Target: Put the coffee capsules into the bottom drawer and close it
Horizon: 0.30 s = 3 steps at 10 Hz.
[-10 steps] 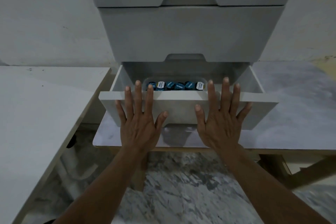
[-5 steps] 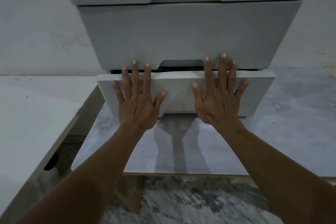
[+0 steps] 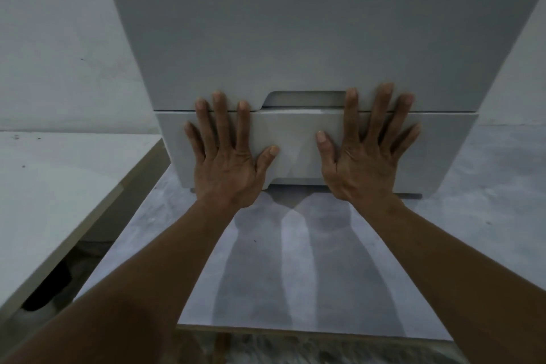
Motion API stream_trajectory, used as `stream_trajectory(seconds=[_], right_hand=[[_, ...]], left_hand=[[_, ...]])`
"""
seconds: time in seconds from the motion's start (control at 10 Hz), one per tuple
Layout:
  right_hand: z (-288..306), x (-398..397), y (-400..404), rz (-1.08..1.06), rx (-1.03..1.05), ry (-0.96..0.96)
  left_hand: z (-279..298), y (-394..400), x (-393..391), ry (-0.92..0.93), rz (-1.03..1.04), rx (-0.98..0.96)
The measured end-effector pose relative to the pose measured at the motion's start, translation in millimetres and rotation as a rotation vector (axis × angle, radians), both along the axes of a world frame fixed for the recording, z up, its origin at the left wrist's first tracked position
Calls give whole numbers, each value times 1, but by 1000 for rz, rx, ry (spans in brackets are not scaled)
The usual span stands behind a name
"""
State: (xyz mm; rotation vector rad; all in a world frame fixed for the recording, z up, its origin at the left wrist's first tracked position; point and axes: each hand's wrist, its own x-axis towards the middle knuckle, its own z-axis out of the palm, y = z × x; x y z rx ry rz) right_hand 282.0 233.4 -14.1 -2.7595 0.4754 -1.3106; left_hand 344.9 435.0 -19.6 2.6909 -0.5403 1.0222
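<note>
The bottom drawer (image 3: 298,139) of a grey drawer unit sits pushed in, its front flush with the drawer above. My left hand (image 3: 227,162) lies flat on the left half of that front, fingers spread. My right hand (image 3: 363,159) presses flat on the right half, fingers spread too, fingertips reaching over the drawer's top edge. Neither hand holds anything. The coffee capsules are out of sight inside the drawer.
The drawer unit (image 3: 295,38) stands on a grey marbled tabletop (image 3: 478,216), with a tall middle drawer above the bottom one. A white table (image 3: 53,186) lies to the left across a gap. A pale wall is behind.
Both hands pushed the bottom drawer from wide open, capsules showing, to fully in. The view has moved closer to the unit.
</note>
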Motion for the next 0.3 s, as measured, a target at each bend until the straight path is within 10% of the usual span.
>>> stream_trajectory(seconds=[0.3], right_hand=[[17,-41,19,122,131,81]], left_hand=[[17,3,-43,177,-33,-17]])
